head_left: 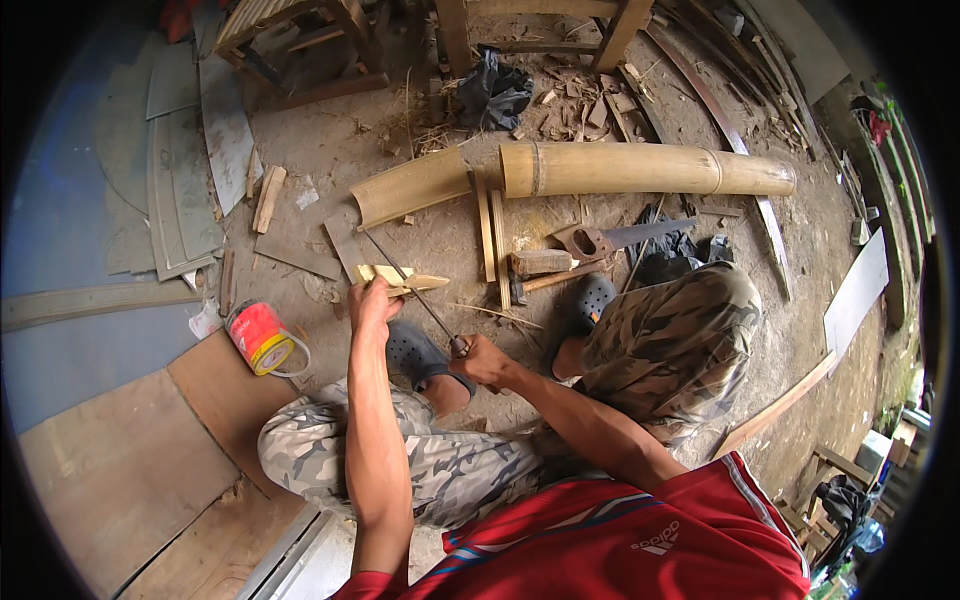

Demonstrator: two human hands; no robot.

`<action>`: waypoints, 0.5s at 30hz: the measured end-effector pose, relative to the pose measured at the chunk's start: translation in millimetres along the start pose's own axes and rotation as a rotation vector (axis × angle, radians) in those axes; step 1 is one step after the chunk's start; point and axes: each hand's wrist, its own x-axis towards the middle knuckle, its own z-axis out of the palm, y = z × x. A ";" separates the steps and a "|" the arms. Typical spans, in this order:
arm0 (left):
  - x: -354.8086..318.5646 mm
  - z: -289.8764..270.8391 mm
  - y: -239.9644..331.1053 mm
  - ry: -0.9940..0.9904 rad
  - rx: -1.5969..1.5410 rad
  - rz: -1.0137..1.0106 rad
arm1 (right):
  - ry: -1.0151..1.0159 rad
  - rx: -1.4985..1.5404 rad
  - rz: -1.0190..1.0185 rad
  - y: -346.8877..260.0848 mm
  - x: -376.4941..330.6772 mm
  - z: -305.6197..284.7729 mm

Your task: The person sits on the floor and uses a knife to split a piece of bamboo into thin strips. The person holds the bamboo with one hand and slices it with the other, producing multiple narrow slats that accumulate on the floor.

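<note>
My left hand (369, 303) is closed round the near end of a short, pale split bamboo piece (427, 282). A long knife (433, 317) is in my right hand (484, 361), its fingers wrapped round the handle. The narrow dark blade slants up and left across the bamboo piece; whether its edge touches the bamboo, I cannot tell. Both hands are above the floor between my feet. Just beyond them lie a handsaw (608, 240), a hammer (562, 278), a wooden block (540, 262) and bamboo strips (493, 235).
A thick bamboo pole (640, 169) lies across the far floor, beside a split bamboo half (410, 188). A red and yellow bucket (263, 337) stands at the left. Wooden furniture legs (455, 38), a black plastic bag (495, 90) and wood scraps are farther off.
</note>
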 end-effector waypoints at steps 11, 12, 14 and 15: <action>-2.0 3.6 5.6 -0.097 0.115 0.036 | -0.110 0.148 -0.052 27.7 7.7 -9.0; -0.7 2.8 5.4 -0.105 0.131 0.029 | -0.163 0.276 0.005 29.0 7.4 -9.9; 7.8 -19.2 -1.9 -0.099 0.100 0.011 | -0.273 0.530 0.125 31.4 5.9 -6.7; 17.0 -43.9 -10.1 -0.090 0.051 0.005 | -0.294 0.720 0.168 36.7 2.3 3.3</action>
